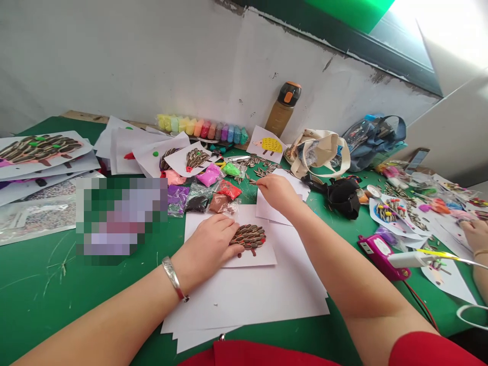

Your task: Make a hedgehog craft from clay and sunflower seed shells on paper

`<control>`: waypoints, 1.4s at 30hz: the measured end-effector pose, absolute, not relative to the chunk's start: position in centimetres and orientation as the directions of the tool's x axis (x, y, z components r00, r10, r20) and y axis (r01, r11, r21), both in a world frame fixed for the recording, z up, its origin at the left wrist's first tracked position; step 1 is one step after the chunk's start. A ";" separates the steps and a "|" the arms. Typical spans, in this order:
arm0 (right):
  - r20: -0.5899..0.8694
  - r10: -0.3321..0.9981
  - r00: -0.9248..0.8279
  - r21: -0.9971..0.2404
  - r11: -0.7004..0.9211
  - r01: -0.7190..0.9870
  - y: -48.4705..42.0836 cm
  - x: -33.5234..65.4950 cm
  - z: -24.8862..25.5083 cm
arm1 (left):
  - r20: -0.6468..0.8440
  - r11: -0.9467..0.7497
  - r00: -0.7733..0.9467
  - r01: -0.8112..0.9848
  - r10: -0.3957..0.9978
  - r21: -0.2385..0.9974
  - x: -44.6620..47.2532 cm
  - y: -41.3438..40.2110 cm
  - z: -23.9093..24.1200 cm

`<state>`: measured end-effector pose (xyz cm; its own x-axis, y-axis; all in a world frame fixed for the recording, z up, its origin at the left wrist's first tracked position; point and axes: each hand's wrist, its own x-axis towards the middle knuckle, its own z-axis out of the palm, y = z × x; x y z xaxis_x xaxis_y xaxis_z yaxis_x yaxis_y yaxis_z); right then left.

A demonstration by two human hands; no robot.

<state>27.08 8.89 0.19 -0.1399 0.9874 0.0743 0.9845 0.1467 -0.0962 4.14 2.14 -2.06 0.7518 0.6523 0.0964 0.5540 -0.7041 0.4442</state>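
A small white sheet [263,254] lies on a stack of white paper [267,295] in front of me. On it is a hedgehog figure [248,237] made of striped sunflower seeds. My left hand [209,243], with a silver bracelet on the wrist, rests flat on that sheet, fingertips at the hedgehog's left edge. My right hand [275,192] reaches farther back, fingers curled in a pinch at a loose seed [252,181] near the scattered sunflower seeds [259,168] on the green table [46,284].
Small bags of coloured clay [208,190] lie behind the sheet. A row of clay tubs [202,127] and a brown bottle [282,109] stand by the wall. Finished hedgehog sheets [38,150] lie left. A tote bag [320,150], a pink device [379,251] and another person's hand [476,236] are right.
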 end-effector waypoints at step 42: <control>-0.020 1.000 -0.008 -0.753 -0.010 0.658 -4.5 27.9 -2.4 | 0.136 -0.653 0.692 0.572 0.709 0.497 3.1 3.8 -2.2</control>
<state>27.94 -4.45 -2.39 -0.0078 0.9998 -0.0203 0.6580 -0.0102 -0.7529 3.09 3.77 -2.17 0.6918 0.7092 0.1359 0.5717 -0.6528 0.4970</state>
